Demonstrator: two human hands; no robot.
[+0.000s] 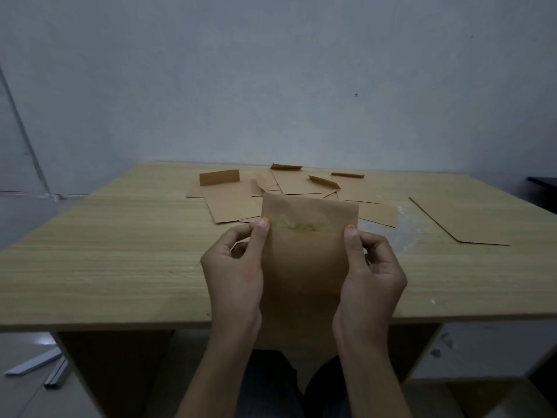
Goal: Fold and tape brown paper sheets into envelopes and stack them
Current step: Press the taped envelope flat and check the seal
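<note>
Left hand (233,267) pinches the left edge of the brown envelope (306,260) between thumb and curled fingers (241,248), right hand (372,270) pinching the right edge likewise, holding it upright above the worktop's (105,251) near edge.

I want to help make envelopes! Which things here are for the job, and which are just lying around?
For the job: the brown paper, pinched by the left hand and right hand; folded envelopes scattered behind it; a flat brown sheet on the table.
Just lying about: metal strips on the floor; a dark object at the right edge.
</note>
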